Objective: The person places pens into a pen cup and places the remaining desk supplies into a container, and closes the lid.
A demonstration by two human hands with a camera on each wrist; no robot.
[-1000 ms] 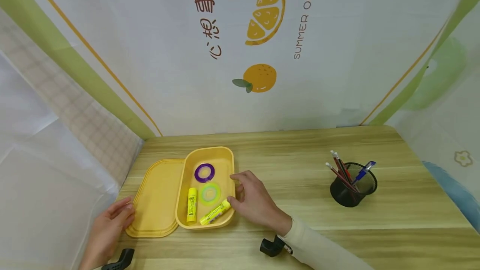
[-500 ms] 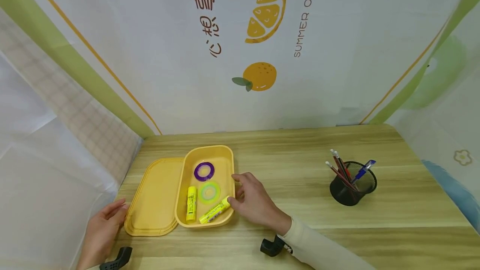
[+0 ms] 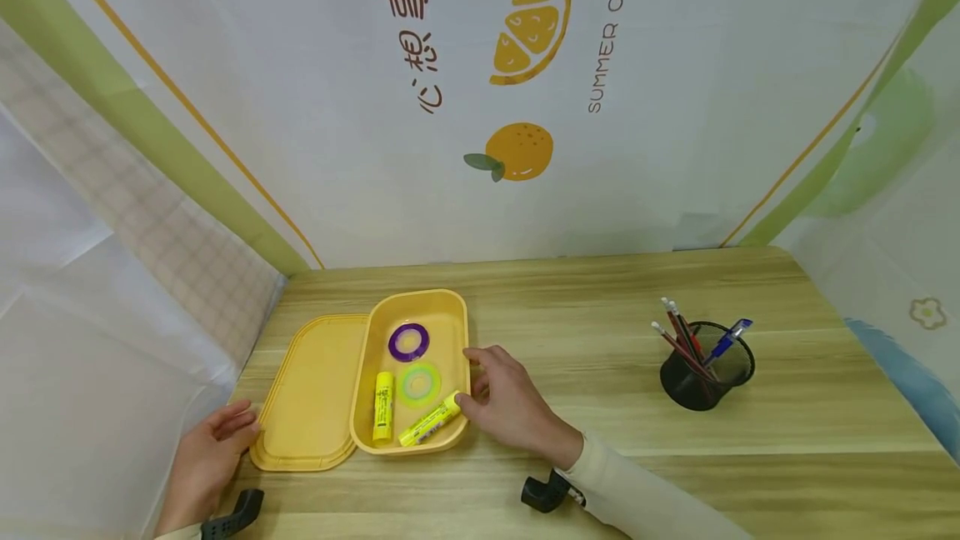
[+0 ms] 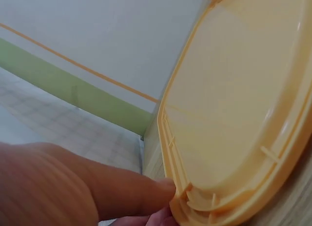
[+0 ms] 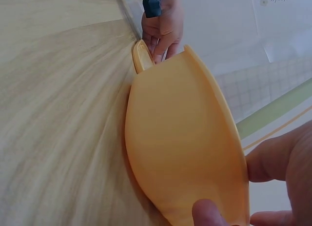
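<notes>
A yellow plastic box (image 3: pixel 459 440) stands on the left part of the table. Its matching lid (image 3: pixel 318 390) lies on the left side, partly under the box's rim. Inside the box are a purple tape roll (image 3: pixel 393 348), a green tape roll (image 3: pixel 407 394) and two yellow glue sticks (image 3: pixel 383 407) (image 3: pixel 429 423). My left hand (image 3: pixel 210 452) pinches the lid's near left edge, thumb on the rim (image 4: pixel 170 192) and other fingers mostly hidden below. With thumb and fingers, my right hand (image 3: pixel 510 398) holds the box's right wall (image 5: pixel 183 138).
A black mesh pen cup (image 3: pixel 693 386) with several pencils and a blue pen stands on the right. White printed cloth (image 3: pixel 652 190) closes off the back and both sides. Bare wood table (image 3: pixel 570 323) lies between box and cup.
My left hand has shifted slightly left at the lid's edge. The right hand, the box and its contents have stayed nearly still.
</notes>
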